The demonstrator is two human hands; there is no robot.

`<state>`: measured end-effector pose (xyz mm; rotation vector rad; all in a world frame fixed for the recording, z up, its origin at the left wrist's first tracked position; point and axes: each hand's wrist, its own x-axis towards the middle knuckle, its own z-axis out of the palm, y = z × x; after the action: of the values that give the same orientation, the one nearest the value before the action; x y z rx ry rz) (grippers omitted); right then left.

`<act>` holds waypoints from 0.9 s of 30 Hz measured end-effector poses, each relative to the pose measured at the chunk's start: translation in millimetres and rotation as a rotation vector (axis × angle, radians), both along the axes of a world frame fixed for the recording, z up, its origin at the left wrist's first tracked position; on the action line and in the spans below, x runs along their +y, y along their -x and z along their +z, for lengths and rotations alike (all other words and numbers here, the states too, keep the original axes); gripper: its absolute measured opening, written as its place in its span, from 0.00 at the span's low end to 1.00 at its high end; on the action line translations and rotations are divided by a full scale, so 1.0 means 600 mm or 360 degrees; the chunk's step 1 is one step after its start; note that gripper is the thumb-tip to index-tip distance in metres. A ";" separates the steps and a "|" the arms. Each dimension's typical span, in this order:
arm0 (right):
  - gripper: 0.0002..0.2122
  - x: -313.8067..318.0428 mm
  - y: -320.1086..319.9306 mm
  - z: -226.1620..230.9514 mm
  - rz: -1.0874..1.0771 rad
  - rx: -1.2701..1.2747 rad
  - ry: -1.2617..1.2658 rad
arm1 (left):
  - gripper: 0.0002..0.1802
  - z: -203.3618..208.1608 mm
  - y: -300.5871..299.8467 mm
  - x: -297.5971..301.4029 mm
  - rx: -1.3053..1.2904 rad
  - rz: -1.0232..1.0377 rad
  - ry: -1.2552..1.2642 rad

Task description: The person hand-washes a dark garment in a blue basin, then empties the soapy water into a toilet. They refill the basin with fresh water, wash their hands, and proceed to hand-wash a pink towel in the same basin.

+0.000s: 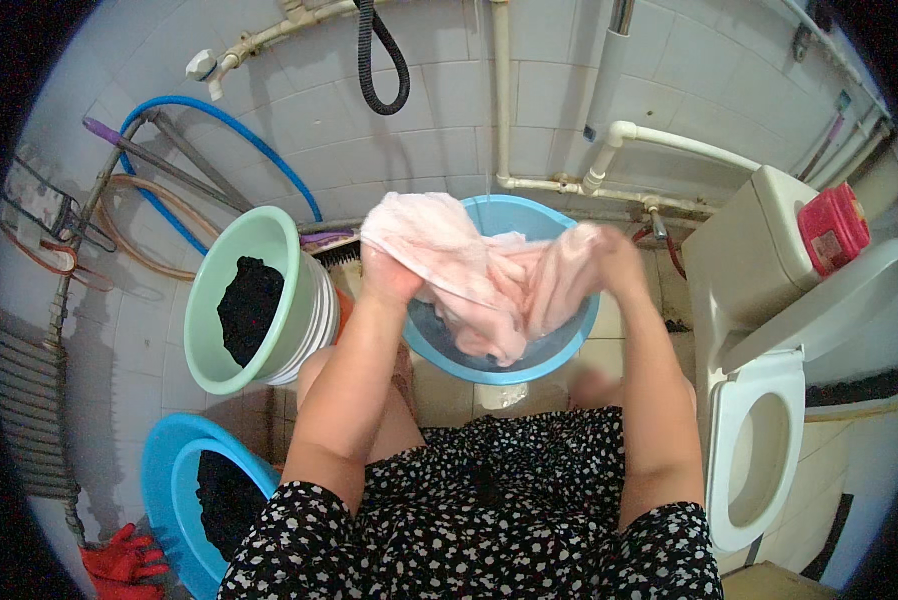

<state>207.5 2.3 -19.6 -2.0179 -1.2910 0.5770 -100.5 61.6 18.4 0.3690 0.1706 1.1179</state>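
Note:
A wet-looking pink towel (474, 265) is stretched between my two hands over a round blue basin (509, 376). Its middle sags in folds down into the basin, which has water in it. My left hand (393, 274) is closed on the towel's left part, its fingers mostly covered by the cloth. On the other side, my right hand (619, 262) grips the bunched right end, slightly blurred, above the basin's right rim.
At my left, a pale green basin (294, 290) with dark cloth sits on a white bucket (321, 330). Nearer are blue basins (159, 470) with dark cloth and red gloves (124, 565). A toilet (794, 450) stands at right. Pipes (502, 100) and a black hose (364, 60) are ahead.

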 end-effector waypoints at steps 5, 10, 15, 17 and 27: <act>0.10 -0.004 -0.056 0.038 -0.0463 0.1155 -0.1067 | 0.21 0.041 0.047 -0.007 -0.0024 0.0109 -0.0199; 0.10 -0.031 -0.065 0.109 -0.0815 0.1454 -0.1726 | 0.22 0.059 0.101 -0.009 0.0030 0.0293 -0.0361; 0.15 -0.017 -0.026 0.086 -0.0158 0.0426 -0.0755 | 0.23 0.071 0.099 -0.030 -0.0059 0.0291 -0.0410; 0.20 -0.002 -0.001 0.014 0.0054 -0.0366 -0.0629 | 0.24 0.069 0.092 -0.031 -0.0108 0.0248 -0.0468; 0.28 -0.076 0.191 0.066 0.1178 -0.0265 -0.0429 | 0.28 0.068 0.050 -0.034 -0.0373 0.0041 -0.0425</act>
<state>92.8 -43.4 19.8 -1.3543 -2.1071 0.5220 -130.6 40.9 59.1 0.4701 -0.1829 1.2033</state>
